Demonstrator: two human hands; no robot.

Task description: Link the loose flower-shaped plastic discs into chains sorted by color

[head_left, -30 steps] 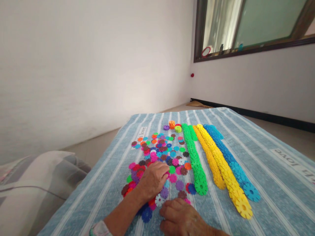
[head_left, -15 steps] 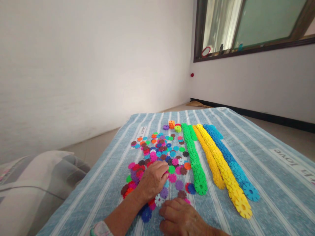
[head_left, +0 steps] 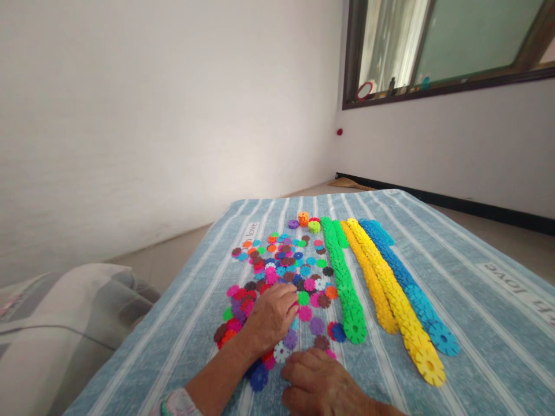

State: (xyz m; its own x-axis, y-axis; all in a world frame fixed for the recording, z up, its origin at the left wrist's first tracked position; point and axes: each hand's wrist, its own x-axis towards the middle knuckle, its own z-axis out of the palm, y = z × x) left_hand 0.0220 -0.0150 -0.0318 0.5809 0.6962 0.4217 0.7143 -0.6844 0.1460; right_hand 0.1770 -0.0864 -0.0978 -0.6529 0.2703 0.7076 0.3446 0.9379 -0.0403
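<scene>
My left hand (head_left: 273, 312) rests on the pile of loose flower-shaped plastic discs (head_left: 271, 276). Its fingers bend down, close together, with the thumb a little apart from them; no disc shows between them. Just right of its fingertips lie a green disc (head_left: 303, 298) and a pink disc (head_left: 305, 314). Nearer to me, my right hand (head_left: 318, 378) is curled on the cloth, its fingertips turned inward. Anything inside it is hidden. Beside it are a white disc (head_left: 281, 352), a brown disc (head_left: 321, 342) and a dark blue disc (head_left: 259, 377).
To the right run long overlapping rows of green discs (head_left: 342, 277), yellow discs (head_left: 394, 289) and blue discs (head_left: 403, 274). Small stacks, one of orange discs (head_left: 303, 219), stand at the back. A striped blue cloth (head_left: 173, 346) covers the surface. Checked bedding (head_left: 73, 323) lies left.
Both hands keep nearly the same place and pose. The whole view has shifted very slightly; no disc has visibly moved.
</scene>
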